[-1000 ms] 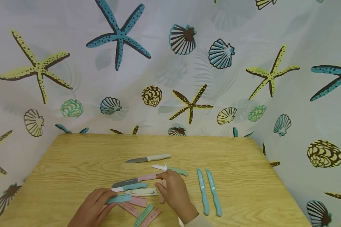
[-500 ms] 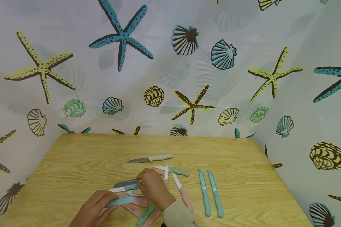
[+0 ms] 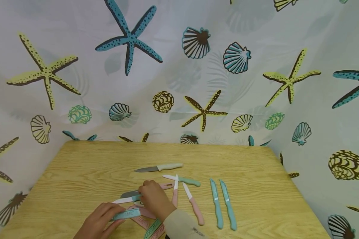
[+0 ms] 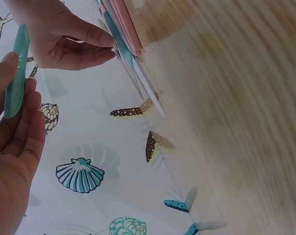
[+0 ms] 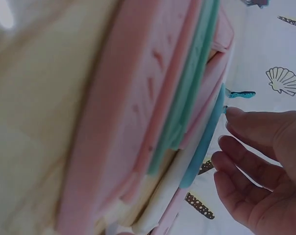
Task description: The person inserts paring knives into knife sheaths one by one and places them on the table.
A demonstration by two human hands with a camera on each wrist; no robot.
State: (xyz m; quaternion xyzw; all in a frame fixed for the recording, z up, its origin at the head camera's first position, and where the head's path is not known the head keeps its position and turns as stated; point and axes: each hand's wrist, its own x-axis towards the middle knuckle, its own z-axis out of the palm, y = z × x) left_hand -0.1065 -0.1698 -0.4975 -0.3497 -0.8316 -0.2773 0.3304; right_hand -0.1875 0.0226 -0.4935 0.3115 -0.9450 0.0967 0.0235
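1. Lower centre of the head view, the left hand (image 3: 97, 220) pinches the blue sheath (image 3: 127, 214); hold it steady.
2. The right hand's (image 3: 156, 198) fingers curve, parted, at the blue knife (image 3: 136, 198), lower centre; best grip only its handle.

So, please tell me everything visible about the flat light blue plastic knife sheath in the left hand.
The light blue sheath is flat, narrow, apparently plastic, with faint marks that I cannot read. The left hand pinches it; its uncovered end points rightward in the head view. No knife shows in it; nothing else visibly touches it.
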